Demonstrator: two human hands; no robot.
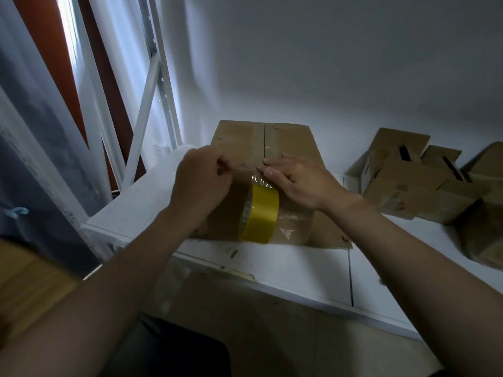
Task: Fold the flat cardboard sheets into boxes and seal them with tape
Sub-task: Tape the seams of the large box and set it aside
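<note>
A brown cardboard box (288, 142) stands on the white table (285, 265), its top flaps meeting at a centre seam. A yellow roll of tape (261, 213) hangs against the box's near side, a clear strip running from it up to the top edge. My left hand (202, 178) is curled at the box's near top edge, its fingertips pinching something thin there; what it is I cannot tell. My right hand (296, 178) lies with straight fingers on the tape strip by the seam, pressing it onto the box.
Several other cardboard boxes (413, 183) with open flaps lie at the right of the table. A white metal shelf frame (144, 110) stands at the left beside the wall. The table's front edge runs just below the box.
</note>
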